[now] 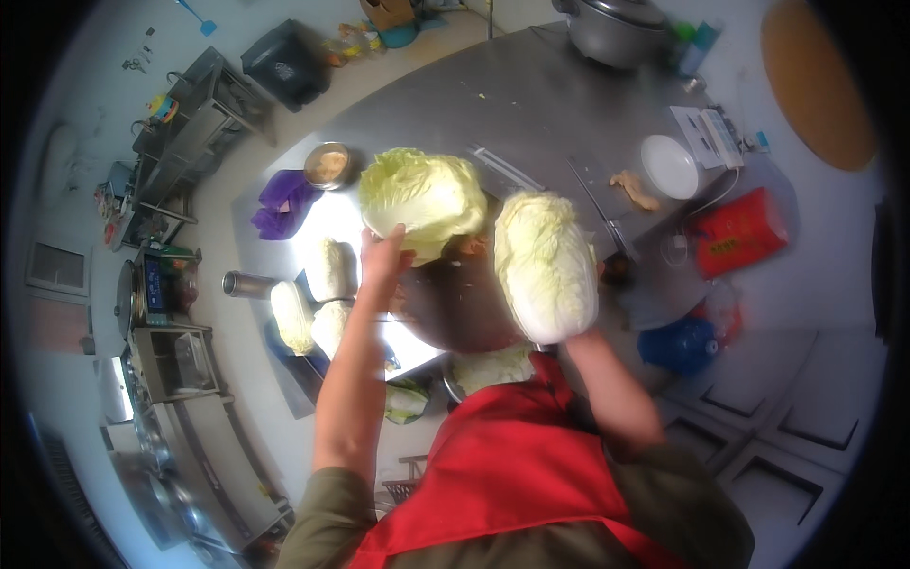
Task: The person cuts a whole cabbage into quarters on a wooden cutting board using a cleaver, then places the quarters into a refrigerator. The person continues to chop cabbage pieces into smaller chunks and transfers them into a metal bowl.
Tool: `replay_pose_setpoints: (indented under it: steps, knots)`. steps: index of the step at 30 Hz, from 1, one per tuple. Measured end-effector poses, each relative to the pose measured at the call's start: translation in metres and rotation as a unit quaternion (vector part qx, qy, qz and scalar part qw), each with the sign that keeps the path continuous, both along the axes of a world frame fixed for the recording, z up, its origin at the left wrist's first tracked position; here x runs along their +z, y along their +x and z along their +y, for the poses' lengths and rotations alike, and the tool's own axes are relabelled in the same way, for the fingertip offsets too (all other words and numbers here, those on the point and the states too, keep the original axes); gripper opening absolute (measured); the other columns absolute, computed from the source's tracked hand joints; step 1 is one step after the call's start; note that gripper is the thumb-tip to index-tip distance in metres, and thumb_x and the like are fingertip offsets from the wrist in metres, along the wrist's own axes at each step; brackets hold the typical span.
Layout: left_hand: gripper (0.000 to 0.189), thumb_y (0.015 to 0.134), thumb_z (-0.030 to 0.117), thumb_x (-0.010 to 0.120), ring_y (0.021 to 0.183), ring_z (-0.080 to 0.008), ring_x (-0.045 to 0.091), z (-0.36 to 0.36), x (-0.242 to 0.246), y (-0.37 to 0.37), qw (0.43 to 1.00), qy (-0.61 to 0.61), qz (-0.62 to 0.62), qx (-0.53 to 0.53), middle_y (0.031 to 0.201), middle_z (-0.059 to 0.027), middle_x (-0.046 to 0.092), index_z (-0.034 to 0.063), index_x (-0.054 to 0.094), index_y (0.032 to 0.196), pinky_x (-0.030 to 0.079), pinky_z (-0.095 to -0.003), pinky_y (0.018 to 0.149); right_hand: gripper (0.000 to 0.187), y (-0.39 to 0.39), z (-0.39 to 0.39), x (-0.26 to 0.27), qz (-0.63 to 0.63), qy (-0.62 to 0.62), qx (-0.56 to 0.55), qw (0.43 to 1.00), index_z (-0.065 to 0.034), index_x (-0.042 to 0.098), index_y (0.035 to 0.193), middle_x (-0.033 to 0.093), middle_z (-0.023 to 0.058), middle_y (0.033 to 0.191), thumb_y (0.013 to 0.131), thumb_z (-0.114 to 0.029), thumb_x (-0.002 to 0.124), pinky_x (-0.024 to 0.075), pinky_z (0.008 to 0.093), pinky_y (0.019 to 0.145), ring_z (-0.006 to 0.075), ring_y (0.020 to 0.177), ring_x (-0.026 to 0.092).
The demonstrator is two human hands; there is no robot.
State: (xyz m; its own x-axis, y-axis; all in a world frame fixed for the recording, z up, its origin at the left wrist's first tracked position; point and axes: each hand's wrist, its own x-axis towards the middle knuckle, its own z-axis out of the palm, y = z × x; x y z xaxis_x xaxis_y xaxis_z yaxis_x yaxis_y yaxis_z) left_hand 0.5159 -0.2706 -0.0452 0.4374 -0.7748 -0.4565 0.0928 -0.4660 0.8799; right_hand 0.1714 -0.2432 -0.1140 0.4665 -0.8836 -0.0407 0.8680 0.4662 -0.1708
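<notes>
My left hand grips the pale base of a loose napa cabbage leaf, which curls open like a bowl, with its frilly rim away from me. On my right hand, mostly hidden beneath it, rests a whole napa cabbage, its white base towards me. Between the two lies a wide brown round board or basin with reddish bits near its far edge; which of these it is, I cannot tell. Several more cabbages lie to the left on the steel table.
A metal bowl and a purple cloth or bag are at the far left of the steel table. A metal cylinder lies left. A long thin knife or rod, white plate and red package are right.
</notes>
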Motion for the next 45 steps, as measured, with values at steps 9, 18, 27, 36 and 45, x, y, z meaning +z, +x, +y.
replay_pose_setpoints:
  steps: [9,18,27,36,45]
  knots:
    - [0.094,0.106,0.062,0.061,0.158,-0.0379,0.037,0.083,0.014,-0.139,0.924,-0.107,0.325,-0.169,0.173,-0.0226,0.034,0.0056,0.025,0.172,0.032,-0.0518,0.129,0.071,0.034,0.002,0.035,0.149,0.005,-0.004,0.989,-0.0145,0.043,0.166,0.053,0.0106,0.163,0.111,-0.060,0.045,0.0466,0.0504,0.121,0.0307,0.146,0.055]
    - [0.068,0.112,0.035,0.056,0.145,-0.0298,0.053,0.103,0.001,-0.128,0.956,-0.135,0.221,-0.141,0.161,-0.0146,0.051,0.0077,0.031,0.170,0.044,-0.0435,0.121,0.085,-0.004,0.001,0.034,0.237,-0.055,0.146,0.959,-0.0114,0.041,0.167,0.056,0.0108,0.160,0.105,-0.066,0.059,0.0434,0.0509,0.123,0.0297,0.147,0.054]
    - [0.057,0.109,0.040,0.060,0.117,-0.0364,0.071,0.044,0.027,-0.045,0.940,-0.080,0.332,0.016,0.137,-0.0166,0.068,0.0032,0.052,0.152,0.063,-0.0570,0.085,0.096,-0.003,0.019,0.038,0.053,0.079,0.073,0.993,-0.0167,0.042,0.167,0.053,0.0129,0.164,0.099,-0.085,0.040,0.0440,0.0615,0.121,0.0385,0.145,0.056]
    - [0.064,0.102,0.034,0.072,0.129,-0.0373,0.068,0.011,0.034,-0.040,0.854,-0.103,-0.500,-0.099,0.145,-0.0253,0.066,0.0008,0.055,0.153,0.051,-0.0450,0.111,0.081,0.005,0.013,0.053,0.020,0.109,0.031,0.993,-0.0140,0.049,0.162,0.058,0.0115,0.158,0.104,-0.070,0.053,0.0482,0.0573,0.118,0.0354,0.142,0.059]
    - [0.123,0.078,0.037,0.098,0.158,-0.0346,0.039,0.089,0.015,-0.129,0.948,-0.146,0.070,-0.273,0.169,-0.0240,0.041,-0.0008,0.026,0.171,0.033,-0.0430,0.130,0.075,0.026,0.022,0.057,0.002,0.153,0.170,0.973,-0.0216,0.051,0.160,0.056,0.0120,0.158,0.103,-0.070,0.055,0.0462,0.0664,0.115,0.0362,0.145,0.054]
